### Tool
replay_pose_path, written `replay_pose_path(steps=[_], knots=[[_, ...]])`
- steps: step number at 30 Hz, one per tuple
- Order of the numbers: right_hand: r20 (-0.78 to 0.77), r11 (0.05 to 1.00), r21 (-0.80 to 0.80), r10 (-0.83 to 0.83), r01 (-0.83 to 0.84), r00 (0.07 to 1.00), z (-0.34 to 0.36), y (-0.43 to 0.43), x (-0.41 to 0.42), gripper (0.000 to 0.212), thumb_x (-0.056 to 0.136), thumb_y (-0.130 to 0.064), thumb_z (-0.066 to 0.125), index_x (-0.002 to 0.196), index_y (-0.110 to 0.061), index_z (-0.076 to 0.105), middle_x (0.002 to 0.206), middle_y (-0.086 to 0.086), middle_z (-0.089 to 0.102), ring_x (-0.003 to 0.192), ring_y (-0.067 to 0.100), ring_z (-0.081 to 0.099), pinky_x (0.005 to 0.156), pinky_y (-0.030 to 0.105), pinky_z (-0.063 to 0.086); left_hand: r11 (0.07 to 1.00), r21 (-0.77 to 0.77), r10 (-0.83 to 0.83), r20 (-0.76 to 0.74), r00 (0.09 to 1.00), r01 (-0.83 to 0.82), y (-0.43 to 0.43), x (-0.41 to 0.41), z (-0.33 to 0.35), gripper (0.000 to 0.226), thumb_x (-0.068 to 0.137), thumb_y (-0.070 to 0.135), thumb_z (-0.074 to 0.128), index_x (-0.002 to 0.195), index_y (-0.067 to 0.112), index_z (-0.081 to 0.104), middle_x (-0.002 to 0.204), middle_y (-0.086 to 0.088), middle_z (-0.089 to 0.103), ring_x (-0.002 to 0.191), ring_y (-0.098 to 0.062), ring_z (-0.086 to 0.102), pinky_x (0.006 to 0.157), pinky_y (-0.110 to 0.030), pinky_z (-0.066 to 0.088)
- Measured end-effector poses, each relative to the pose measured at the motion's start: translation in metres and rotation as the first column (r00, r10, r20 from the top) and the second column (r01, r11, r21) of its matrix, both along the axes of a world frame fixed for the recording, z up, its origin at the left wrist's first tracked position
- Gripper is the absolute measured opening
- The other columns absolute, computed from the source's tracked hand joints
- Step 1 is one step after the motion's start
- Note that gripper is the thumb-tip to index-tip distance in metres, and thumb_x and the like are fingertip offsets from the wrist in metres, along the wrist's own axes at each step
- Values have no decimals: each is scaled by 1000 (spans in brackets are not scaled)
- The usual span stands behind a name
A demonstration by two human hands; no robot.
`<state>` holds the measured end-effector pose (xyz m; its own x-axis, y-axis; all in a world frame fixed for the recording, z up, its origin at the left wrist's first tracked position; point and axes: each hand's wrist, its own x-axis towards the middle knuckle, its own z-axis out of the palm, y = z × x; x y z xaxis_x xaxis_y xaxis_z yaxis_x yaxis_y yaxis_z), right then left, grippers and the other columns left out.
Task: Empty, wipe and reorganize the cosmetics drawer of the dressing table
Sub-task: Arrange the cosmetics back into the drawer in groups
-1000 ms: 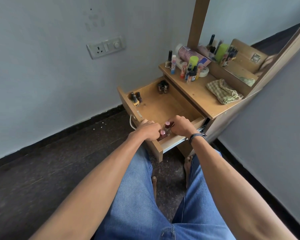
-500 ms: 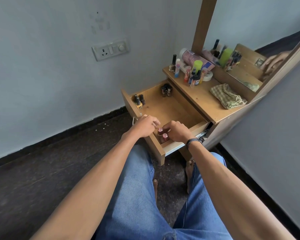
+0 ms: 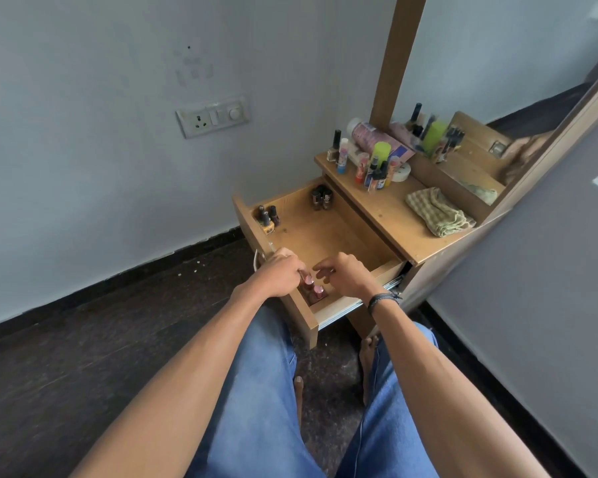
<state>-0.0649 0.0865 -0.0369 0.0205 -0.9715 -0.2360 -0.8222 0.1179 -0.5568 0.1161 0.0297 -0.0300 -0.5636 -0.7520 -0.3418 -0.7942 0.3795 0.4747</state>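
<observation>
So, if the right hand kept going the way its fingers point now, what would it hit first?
The right hand points left, toward the pink-capped nail polish bottles in the near corner of the drawer. It would likely meet those caps first, then the left hand beyond; depth is unclear.

One wide head-worn camera looks forward and steeply down over the person's lap [image 3: 256,391]. The open drawer [image 3: 325,232] sits close, near mid-frame.
</observation>
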Motion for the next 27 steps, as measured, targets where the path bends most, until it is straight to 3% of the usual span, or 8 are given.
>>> replay_pose_path(steps=[2,4,8,10,15,18,22,27], knots=[[33,982,-145,-117,120,993,9,-4,-12,38,92,2,53,114,-20,75,104,-5,75,95,13,70,89,34,58,1000,-8,-3,13,1000,3,-2,-1,-2,40,97,9,44,120,27,71,137,-3,41,130,-26,44,114,-41,35],[104,928,-290,-212,234,972,27,-8,-26,32,94,-1,56,113,-20,75,107,-4,74,94,9,68,88,29,57,1000,-9,27,-24,999,-27,-4,-5,-2,41,95,7,43,113,30,72,127,-2,51,122,-21,52,110,-41,41],[259,696,-479,-469,534,844,61,-28,-58,20,93,-15,58,106,-19,74,105,-4,72,92,12,66,82,28,55,985,-18,164,-203,965,-171,-2,-22,3,35,97,6,44,94,30,69,93,12,70,86,-9,64,82,-34,56],[285,611,-479,-571,630,770,67,-41,-72,17,90,-23,61,105,-19,69,110,-1,70,95,17,64,79,29,49,972,-47,212,-260,942,-231,4,-32,4,35,99,7,44,93,33,67,89,15,71,69,-7,60,62,-25,50],[286,586,-410,-645,699,708,71,-68,-88,50,84,-37,73,128,-21,55,130,3,61,109,25,62,88,37,49,907,-264,231,-343,911,-329,17,-40,-17,30,101,11,47,108,27,71,95,13,75,70,-6,60,62,-25,44],[249,590,-421,-656,689,713,70,-80,-88,48,84,-38,74,125,-20,56,131,2,59,110,27,62,87,39,48,860,-265,299,-432,851,-437,15,-39,-22,28,100,7,47,106,22,70,92,9,74,69,-6,58,55,-23,35],[182,606,-450,-657,656,732,65,-92,-88,49,84,-44,73,123,-20,54,131,4,55,103,29,64,75,33,40,828,-364,270,-408,872,-427,17,-40,-24,26,96,4,51,107,20,69,87,5,75,71,-10,63,59,-28,49],[145,576,-476,-694,665,705,68,-102,-84,46,89,-43,70,121,-15,53,125,10,59,101,34,63,75,39,45,812,-412,267,-369,891,-414,15,-41,-29,25,95,5,52,109,21,67,87,6,75,71,-7,59,62,-24,41]])
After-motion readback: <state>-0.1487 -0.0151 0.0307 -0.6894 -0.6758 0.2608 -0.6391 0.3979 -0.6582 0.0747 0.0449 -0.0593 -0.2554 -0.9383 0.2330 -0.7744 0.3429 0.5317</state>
